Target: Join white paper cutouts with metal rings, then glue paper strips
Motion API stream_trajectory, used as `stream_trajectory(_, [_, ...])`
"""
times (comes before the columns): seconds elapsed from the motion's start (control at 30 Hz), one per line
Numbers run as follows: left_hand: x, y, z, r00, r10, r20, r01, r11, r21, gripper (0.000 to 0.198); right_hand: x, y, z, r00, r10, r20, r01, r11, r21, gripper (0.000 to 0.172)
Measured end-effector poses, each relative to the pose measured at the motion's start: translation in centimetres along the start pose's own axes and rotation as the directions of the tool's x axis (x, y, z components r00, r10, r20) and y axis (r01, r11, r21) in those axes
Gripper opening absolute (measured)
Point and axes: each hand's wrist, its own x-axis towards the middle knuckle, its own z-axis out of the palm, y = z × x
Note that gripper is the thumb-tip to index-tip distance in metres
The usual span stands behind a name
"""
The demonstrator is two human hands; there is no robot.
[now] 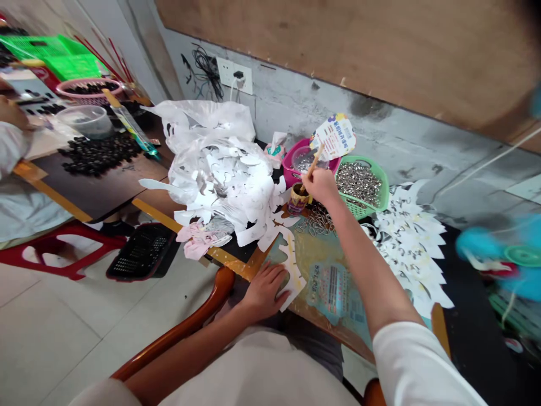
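My right hand (320, 185) grips a wooden-handled brush (313, 168), its lower end down in a small jar (298, 198) with a yellowish, smeared rim. Lying flat at the table's near edge, my left hand (265, 292) presses on a white cut-out strip (291, 262) with yellowish marks along it; its fingers are stretched out. Metal rings or clips (318, 219) lie in a loose heap beside the jar. Behind my right hand are a magenta basket (291, 163) with a clear tub in it and a green basket (384, 194) of small metal pieces.
White scraps (236, 180) pile up at the left with a plastic bag (211, 115). Overlapping white cut-outs with metal pieces (409, 248) spread at the right. A co-worker's sleeve (12, 149) shows at another table with black pieces (99, 155). A wooden chair arm (186, 324) curves beside me.
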Motion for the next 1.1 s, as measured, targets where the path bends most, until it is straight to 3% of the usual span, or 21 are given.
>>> stream_trajectory(0.1, [-0.1,0.0,0.0,1.000,-0.002,-0.005,0.002,1.000,0.000,0.044,-0.3,1.0,0.2,0.999,0.024,-0.021,-0.023,0.999,0.033,0.034])
stream_trajectory(0.2, [-0.1,-0.1,0.1,1.000,-0.001,-0.001,0.001,1.000,-0.005,0.043,-1.3,1.9,-2.0,0.982,0.122,-0.146,-0.096,0.980,0.177,0.030])
stream_trajectory(0.27, [-0.1,-0.2,0.2,1.000,0.000,0.000,0.000,1.000,-0.008,0.044,-2.3,2.4,-3.9,0.945,0.230,-0.234,-0.140,0.928,0.346,0.026])
stream_trajectory(0.4, [-0.1,-0.3,0.2,1.000,0.001,0.003,-0.001,1.000,-0.011,0.044,-4.9,3.7,-6.6,0.895,0.373,-0.243,-0.192,0.816,0.545,0.022])
stream_trajectory(0.5, [-0.1,-0.2,0.1,1.000,0.002,0.004,-0.002,1.000,-0.010,0.043,-8.0,4.7,-7.4,0.878,0.441,-0.184,-0.234,0.734,0.638,0.024])
stream_trajectory(0.6, [0.0,-0.2,0.1,1.000,0.002,0.002,-0.002,1.000,-0.009,0.043,-12.1,5.7,-7.5,0.885,0.465,-0.032,-0.318,0.654,0.686,0.026])
stream_trajectory(0.7, [0.0,-0.3,0.1,1.000,0.005,0.001,-0.005,1.000,-0.011,0.043,-16.1,6.4,-6.9,0.873,0.468,0.137,-0.420,0.581,0.697,0.025])
stream_trajectory(0.8, [-0.1,-0.4,0.2,1.000,0.008,0.006,-0.008,1.000,-0.016,0.043,-18.9,7.1,-5.8,0.853,0.471,0.225,-0.479,0.537,0.694,0.022])
stream_trajectory(1.0, [-0.2,-0.5,0.3,1.000,0.001,0.015,-0.001,1.000,-0.017,0.043,-20.3,8.6,-4.0,0.824,0.436,0.361,-0.557,0.508,0.657,0.025])
stream_trajectory(1.1, [-0.2,-0.4,0.2,1.000,-0.004,0.017,0.004,1.000,-0.018,0.044,-20.1,8.9,-3.8,0.823,0.429,0.372,-0.560,0.501,0.660,0.025])
